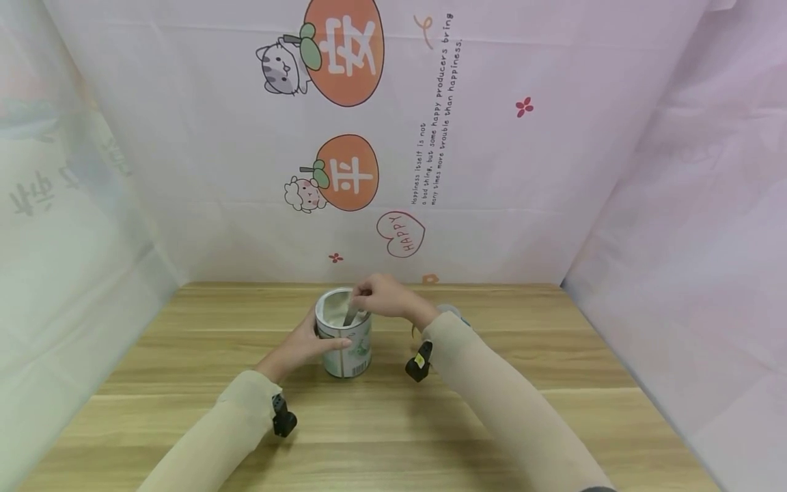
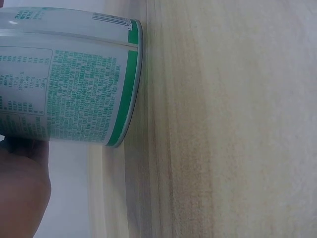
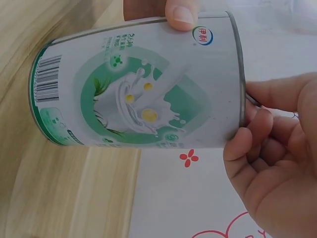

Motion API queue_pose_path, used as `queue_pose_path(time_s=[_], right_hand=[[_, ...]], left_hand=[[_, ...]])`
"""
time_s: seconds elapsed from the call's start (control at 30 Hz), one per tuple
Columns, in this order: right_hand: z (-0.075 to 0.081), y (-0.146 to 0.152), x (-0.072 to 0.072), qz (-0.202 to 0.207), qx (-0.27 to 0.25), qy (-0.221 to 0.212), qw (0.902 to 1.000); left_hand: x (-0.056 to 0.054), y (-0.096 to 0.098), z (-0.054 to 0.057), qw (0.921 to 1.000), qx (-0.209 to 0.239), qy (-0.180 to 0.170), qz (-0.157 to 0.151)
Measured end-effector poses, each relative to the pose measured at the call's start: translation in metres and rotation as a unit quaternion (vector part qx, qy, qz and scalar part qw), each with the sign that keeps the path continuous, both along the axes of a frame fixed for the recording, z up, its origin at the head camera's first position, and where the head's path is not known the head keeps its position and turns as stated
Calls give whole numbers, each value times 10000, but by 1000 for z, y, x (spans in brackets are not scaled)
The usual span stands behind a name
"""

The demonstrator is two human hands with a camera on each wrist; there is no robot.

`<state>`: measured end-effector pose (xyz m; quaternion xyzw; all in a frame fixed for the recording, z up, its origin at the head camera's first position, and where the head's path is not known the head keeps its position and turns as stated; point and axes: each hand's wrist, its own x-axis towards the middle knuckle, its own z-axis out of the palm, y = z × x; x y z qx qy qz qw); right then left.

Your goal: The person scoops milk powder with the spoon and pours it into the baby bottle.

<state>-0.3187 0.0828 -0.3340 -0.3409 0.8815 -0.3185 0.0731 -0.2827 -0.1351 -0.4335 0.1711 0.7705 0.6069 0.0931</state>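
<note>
An open milk powder can (image 1: 356, 359), white with green print, stands upright on the table. My left hand (image 1: 304, 346) grips its side, the thumb lying across the front; in the left wrist view only part of that hand (image 2: 24, 191) shows below the can (image 2: 74, 89). Over the can's mouth, my right hand (image 1: 387, 296) pinches a thin metal utensil (image 1: 350, 316) that slants down inside. Its lower end is hidden, so its exact kind cannot be told. The right wrist view shows the curled fingers of that hand (image 3: 280, 148) at the can's rim.
Partly hidden behind my right forearm is a clear round object (image 1: 449, 309) with bits of blue and yellow near it. The wooden table (image 1: 369, 437) ends at a printed white cloth (image 1: 479, 225) at the back, with cloth walls on both sides.
</note>
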Motion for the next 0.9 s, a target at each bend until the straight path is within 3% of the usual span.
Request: queue_pose_path(time_s=[0.3,0.67,0.9], right_hand=[[-4,3,2,-413,-621,-397,9964],[-11,11,2,-878,-1327,-852,9836],[-13,16,3,-1264,-1465,-824,9776]], left_hand=[[0,1,-1,9999,-28,30,101],[-1,0,-3,9999,22,82,58],[-2,0,-4,9999,42,116,66]])
